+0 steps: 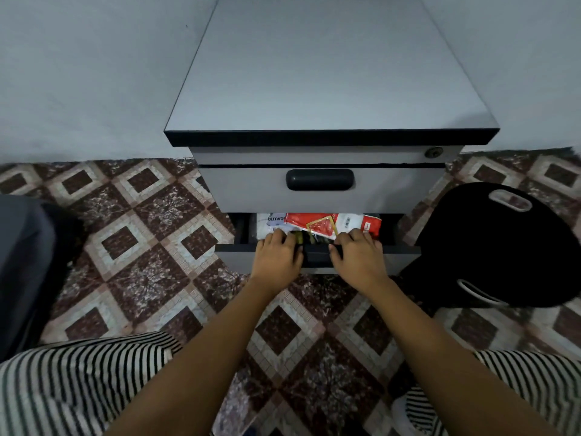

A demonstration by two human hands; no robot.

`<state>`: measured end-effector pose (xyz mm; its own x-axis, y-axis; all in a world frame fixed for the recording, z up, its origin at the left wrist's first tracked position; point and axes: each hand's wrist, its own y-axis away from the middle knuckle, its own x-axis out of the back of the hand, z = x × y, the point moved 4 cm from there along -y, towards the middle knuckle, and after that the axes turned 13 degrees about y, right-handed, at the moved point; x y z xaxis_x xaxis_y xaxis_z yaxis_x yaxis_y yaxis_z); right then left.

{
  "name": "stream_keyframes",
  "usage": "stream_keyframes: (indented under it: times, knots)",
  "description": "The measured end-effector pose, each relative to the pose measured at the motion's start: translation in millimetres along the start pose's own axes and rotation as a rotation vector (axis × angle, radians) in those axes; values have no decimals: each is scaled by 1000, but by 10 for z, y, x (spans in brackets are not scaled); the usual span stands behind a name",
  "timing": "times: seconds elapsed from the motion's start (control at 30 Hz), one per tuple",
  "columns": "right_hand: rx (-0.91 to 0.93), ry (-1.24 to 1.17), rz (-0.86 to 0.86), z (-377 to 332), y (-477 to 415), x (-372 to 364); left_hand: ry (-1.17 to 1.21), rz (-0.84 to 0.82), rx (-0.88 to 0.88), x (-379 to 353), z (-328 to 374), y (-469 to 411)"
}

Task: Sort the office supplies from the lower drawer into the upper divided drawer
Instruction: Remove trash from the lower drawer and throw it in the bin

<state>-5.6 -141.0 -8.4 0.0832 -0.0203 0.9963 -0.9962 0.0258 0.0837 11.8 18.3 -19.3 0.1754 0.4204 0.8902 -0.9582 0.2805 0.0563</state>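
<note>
The lower drawer [235, 258] of a grey cabinet [327, 73] stands pulled partway out, low in the middle of the view. Inside it lie a red-and-white packet [327, 223] and, just to its left, a white bag [270, 223] with printed lettering; darker items between them are too shadowed to make out.

The left hand [276, 258] and right hand [358, 258] sit side by side on the drawer's front edge, fingers curled over it, gripping it.

Directly above, the upper drawer [251, 190] is closed, with a black handle [319, 179] at its centre and a round lock [434, 152] higher up to the right.

A black rounded object [490, 247] with slot cut-outs rests on the patterned tile floor [141, 240] beside the cabinet's right side. Striped clothing [78, 379] covers the person's knees at the bottom corners.
</note>
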Motion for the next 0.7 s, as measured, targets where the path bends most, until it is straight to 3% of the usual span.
stream_keyframes:
  times: [0.33, 0.7]
  knots:
    - [-47, -23, -121, -78, 822, -147, 14, -40, 82, -165, 67, 807]
    - [6, 6, -225, -122, 1112, -143, 51, -35, 47, -153, 104, 1021]
